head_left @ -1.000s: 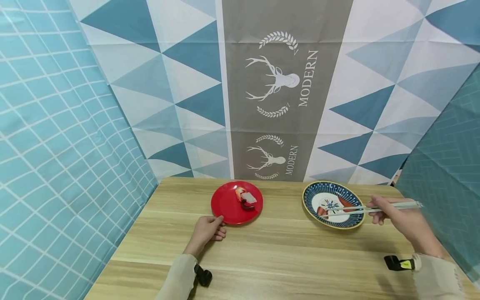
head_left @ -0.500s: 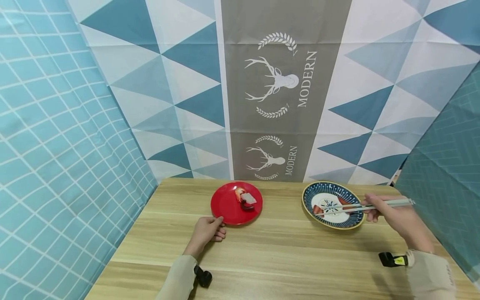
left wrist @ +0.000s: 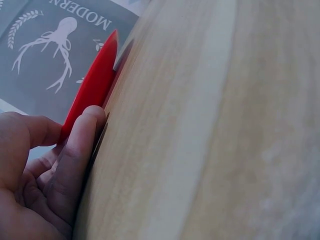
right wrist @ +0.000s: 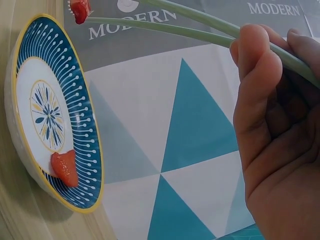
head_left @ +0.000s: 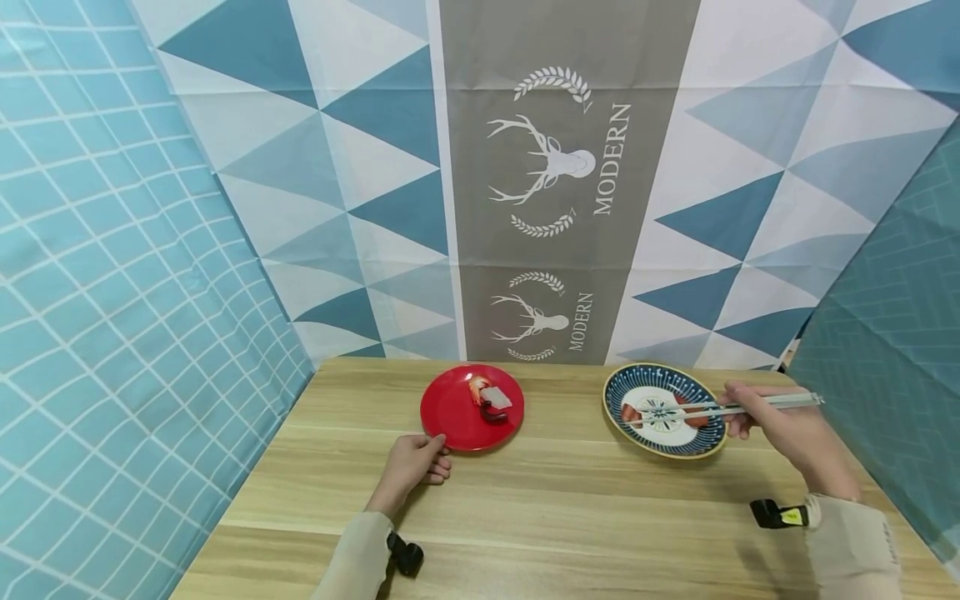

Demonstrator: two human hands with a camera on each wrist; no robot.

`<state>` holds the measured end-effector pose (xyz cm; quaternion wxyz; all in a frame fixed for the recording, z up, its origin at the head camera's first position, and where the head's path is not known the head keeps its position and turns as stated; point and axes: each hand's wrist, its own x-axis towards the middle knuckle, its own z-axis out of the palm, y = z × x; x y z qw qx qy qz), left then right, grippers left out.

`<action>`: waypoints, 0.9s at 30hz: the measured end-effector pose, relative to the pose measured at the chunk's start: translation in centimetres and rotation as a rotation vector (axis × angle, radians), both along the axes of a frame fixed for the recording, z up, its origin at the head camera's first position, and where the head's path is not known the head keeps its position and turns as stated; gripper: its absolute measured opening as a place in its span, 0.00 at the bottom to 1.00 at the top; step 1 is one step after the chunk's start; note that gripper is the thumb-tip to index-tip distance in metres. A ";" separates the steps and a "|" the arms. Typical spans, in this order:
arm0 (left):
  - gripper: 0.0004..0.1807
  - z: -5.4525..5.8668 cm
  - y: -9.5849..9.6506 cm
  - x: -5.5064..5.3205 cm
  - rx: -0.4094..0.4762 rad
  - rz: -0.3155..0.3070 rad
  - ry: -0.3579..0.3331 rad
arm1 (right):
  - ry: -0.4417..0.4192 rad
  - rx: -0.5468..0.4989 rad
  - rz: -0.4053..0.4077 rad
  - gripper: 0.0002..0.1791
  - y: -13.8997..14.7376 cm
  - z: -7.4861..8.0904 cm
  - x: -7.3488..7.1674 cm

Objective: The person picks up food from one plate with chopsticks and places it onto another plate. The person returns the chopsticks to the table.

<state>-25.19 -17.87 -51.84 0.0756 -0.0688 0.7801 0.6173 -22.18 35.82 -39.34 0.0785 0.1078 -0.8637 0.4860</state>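
Observation:
My right hand (head_left: 776,427) holds a pair of pale green chopsticks (right wrist: 160,28). Between their tips is a red piece of food (right wrist: 80,11), raised over the blue-and-white patterned dish (right wrist: 82,95). A second red piece (right wrist: 65,169) lies inside that dish, partly covered by the chopsticks in the head view. With thumb above and a finger below, my left hand (head_left: 415,461) pinches the near-left rim of a red plate (head_left: 446,414). On this plate sit a white piece (head_left: 497,397), an orange-and-white piece (head_left: 477,387) and a dark brown curved piece (head_left: 493,414).
Both dishes stand toward the back of a light wooden table (head_left: 555,517), with a wide stretch of wood between them. A patterned cloth (head_left: 540,208) hangs behind, with a blue tiled sheet (head_left: 112,292) on the left and a teal one (head_left: 892,342) on the right.
My right hand has moved left with the chopsticks, and the red piece at their tips has shifted left and slightly up across the dish. The left hand stays on the red plate's rim.

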 end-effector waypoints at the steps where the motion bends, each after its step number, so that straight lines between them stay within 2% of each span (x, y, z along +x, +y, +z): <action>1: 0.20 0.0 0.0 0.0 -0.001 0.000 0.000 | -0.002 0.000 -0.003 0.17 0.0 0.0 0.0; 9: 0.20 0.0 0.0 0.0 0.000 -0.002 0.007 | 0.026 -0.034 0.011 0.16 -0.7 -0.1 -0.2; 14: 0.20 0.1 0.1 0.0 0.001 -0.002 0.011 | 0.041 -0.007 0.009 0.20 -1.2 -0.1 -0.2; 27: 0.20 0.0 0.1 -0.1 -0.002 0.003 0.014 | 0.081 0.002 0.028 0.22 -2.0 -0.4 -0.5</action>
